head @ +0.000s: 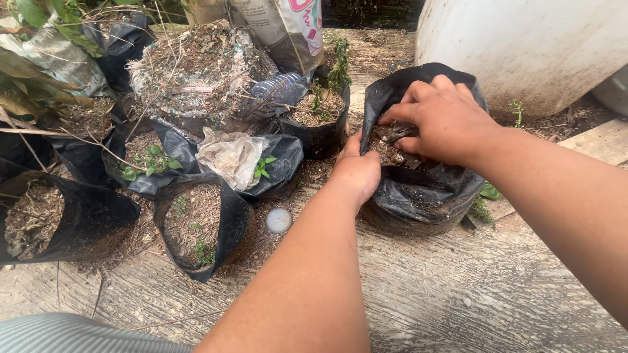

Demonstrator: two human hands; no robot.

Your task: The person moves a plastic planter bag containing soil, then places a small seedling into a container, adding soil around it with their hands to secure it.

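Pressing curled right hand [443,117] fingers [400,115] into black grow bag [425,196] soil

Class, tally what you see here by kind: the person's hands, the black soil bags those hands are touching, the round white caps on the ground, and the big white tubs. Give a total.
Hands: 2 (left hand, right hand)
Black soil bag touched by the hands: 1
Round white cap: 1
Big white tub: 1
Total: 5
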